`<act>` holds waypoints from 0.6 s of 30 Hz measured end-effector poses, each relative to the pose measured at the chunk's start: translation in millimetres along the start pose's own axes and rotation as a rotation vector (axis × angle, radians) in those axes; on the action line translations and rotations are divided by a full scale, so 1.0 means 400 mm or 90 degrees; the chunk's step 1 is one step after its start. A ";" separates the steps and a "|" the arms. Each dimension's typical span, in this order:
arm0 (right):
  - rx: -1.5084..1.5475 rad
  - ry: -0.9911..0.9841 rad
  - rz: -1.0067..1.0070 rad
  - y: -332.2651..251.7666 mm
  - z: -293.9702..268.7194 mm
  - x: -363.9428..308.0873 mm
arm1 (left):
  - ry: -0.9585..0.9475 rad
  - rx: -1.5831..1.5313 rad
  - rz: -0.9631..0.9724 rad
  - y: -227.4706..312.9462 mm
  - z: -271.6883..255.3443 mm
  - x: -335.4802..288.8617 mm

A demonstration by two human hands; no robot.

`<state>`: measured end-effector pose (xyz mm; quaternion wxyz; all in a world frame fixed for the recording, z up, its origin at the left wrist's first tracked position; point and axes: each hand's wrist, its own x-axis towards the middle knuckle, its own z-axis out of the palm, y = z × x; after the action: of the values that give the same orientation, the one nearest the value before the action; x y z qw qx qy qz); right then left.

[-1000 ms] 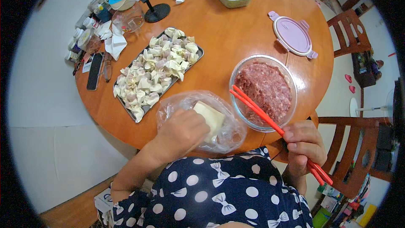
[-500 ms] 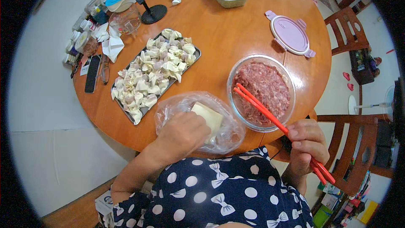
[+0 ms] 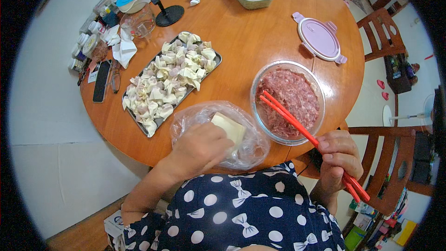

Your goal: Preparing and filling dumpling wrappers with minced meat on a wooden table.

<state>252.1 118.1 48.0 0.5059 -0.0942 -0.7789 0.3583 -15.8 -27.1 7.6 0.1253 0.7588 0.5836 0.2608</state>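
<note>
"Brown wood for the round table [image 3: 241, 32], then. What's left of the clear bowl [image 3: 255, 100]?"

"Farther off, a dark tray [image 3: 214, 66] crowded with folded dumplings [image 3: 165, 76]. The bowl itself holds minced meat [image 3: 295, 93]."

"And nearer?"

"A clear plastic bag [image 3: 253, 146], just beside the bowl, leftward."

"Hands?"

"Left hand [image 3: 202, 146] on the bag, fingers curled at the pale wrappers [image 3: 229, 128]; whether it's pinching one, I can't tell. Right hand [image 3: 341, 158], right of the bowl, grips red chopsticks [image 3: 292, 121], tips over the meat."

Navy garment [image 3: 232, 209], white dots [image 3: 276, 212], white bows [image 3: 244, 225]; left sleeve [image 3: 141, 228] short, matching print.
</note>
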 end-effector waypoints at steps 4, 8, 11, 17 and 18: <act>0.003 -0.010 -0.010 -0.002 0.003 0.005 | -0.040 0.033 0.017 -0.002 0.001 -0.002; -0.039 0.005 -0.020 -0.005 0.013 0.012 | -0.052 0.068 0.020 -0.004 0.009 -0.001; -0.040 0.002 -0.021 -0.004 0.011 0.012 | -0.012 0.028 0.014 -0.012 0.021 -0.005; -0.003 0.002 0.002 0.000 -0.006 0.002 | 0.088 -0.288 -0.237 -0.038 -0.028 -0.020; -0.005 0.010 0.011 -0.001 -0.007 0.001 | 0.087 -0.289 -0.235 -0.043 -0.028 -0.018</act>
<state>254.6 119.3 49.2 0.5081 -0.1060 -0.7757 0.3590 -37.4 -30.3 6.5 0.2976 0.5734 0.6453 0.4077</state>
